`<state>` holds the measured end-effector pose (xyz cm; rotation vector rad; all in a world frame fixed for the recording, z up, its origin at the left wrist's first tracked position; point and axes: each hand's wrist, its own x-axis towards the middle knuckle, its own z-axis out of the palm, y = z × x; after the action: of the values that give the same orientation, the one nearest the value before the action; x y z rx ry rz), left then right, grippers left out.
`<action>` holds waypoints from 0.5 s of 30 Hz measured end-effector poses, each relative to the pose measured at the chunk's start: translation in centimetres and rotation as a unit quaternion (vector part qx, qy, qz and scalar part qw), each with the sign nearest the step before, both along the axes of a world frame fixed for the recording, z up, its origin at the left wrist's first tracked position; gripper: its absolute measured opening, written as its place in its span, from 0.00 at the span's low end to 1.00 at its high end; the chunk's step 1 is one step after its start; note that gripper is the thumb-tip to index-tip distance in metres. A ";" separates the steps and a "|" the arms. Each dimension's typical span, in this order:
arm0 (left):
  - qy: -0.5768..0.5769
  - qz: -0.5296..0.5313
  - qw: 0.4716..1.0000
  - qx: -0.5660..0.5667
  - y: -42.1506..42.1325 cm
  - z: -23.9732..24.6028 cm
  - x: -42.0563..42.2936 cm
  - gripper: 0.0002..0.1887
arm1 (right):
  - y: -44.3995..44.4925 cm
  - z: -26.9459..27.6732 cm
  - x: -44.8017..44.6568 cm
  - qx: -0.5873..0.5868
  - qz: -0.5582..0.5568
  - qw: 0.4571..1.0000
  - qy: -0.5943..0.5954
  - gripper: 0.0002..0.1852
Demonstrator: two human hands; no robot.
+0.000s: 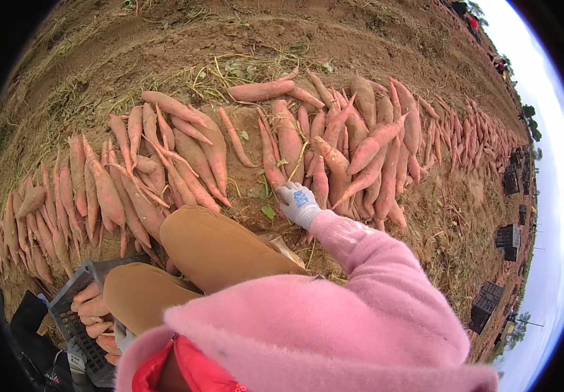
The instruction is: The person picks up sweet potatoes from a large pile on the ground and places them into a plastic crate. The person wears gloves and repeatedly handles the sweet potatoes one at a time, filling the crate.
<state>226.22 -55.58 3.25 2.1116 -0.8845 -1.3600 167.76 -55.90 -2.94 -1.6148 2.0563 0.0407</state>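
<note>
My right hand [300,205], in a white work glove with blue print, has its fingers curled at the lower end of a slim pink sweet potato [271,164]. That sweet potato lies in a long row on the soil, beside a thicker one [288,134]. Only a sliver of my left hand [124,338], in a pale glove, shows between my knee and a black plastic crate [61,291]. Its fingers are hidden, so its grip cannot be made out. Several sweet potatoes [95,307] lie in the crate.
Another person's gloved hand [76,356] is at the crate's outer side. More sweet potatoes [101,191] stretch left, and the row [478,132] runs on to the right. Cut vines [218,73] litter the soil beyond. Black crates [487,301] stand far right, with people in the distance.
</note>
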 end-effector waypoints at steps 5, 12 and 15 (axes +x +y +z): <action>0.002 -0.007 1.000 0.001 -0.3 -0.4 0.2 0.16 | 2.8 -0.6 -6.6 -0.100 0.179 0.951 0.230 0.22; 0.003 -0.017 1.000 -0.005 0.3 0.2 1.2 0.16 | 4.9 3.3 -17.9 -0.145 0.081 0.926 0.339 0.17; 0.008 -0.022 1.000 -0.008 0.3 0.3 1.6 0.17 | 5.7 5.5 -21.5 -0.072 0.003 0.911 0.407 0.23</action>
<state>227.82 -55.32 3.51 2.0774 -0.9359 -1.3859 146.21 -50.22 2.60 -1.8935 2.7041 0.6862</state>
